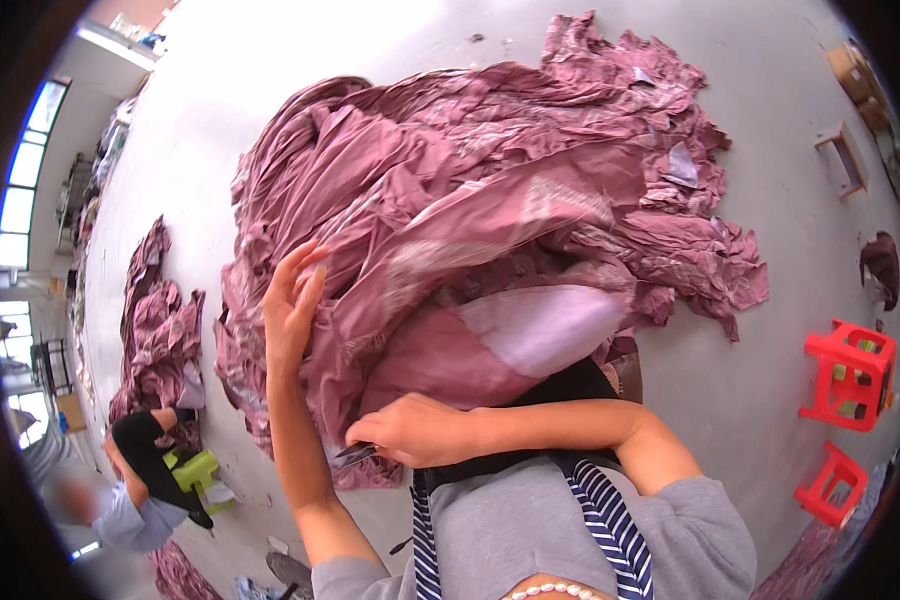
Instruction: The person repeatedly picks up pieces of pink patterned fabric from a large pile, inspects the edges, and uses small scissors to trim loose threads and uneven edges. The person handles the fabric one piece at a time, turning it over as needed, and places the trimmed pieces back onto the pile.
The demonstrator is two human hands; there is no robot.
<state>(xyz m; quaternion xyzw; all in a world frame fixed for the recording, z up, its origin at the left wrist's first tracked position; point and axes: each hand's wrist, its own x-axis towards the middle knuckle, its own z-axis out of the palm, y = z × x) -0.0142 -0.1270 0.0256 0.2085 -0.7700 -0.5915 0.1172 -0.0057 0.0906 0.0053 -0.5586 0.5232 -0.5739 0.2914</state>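
A large heap of dusty-pink patterned cloth (400, 150) spreads in front of me and over my lap. Its near fold shows a pale lilac panel (550, 325). At the heap's left side my left hand (292, 295) is raised against the cloth, its fingers bent and apart, with no fabric visibly pinched between them. Low in the middle, my right hand (410, 430) is closed around thread snips (355, 455), whose dark pointed blades stick out to the left beside the cloth's lower edge. The handles are hidden inside my fingers.
Two red plastic stools (850, 375) stand at the right, near a small wooden frame (842, 160) and cardboard boxes (855, 75). On the left a co-worker (135, 490) sits by a green stool (198, 470), with another pink cloth pile (160, 340) alongside.
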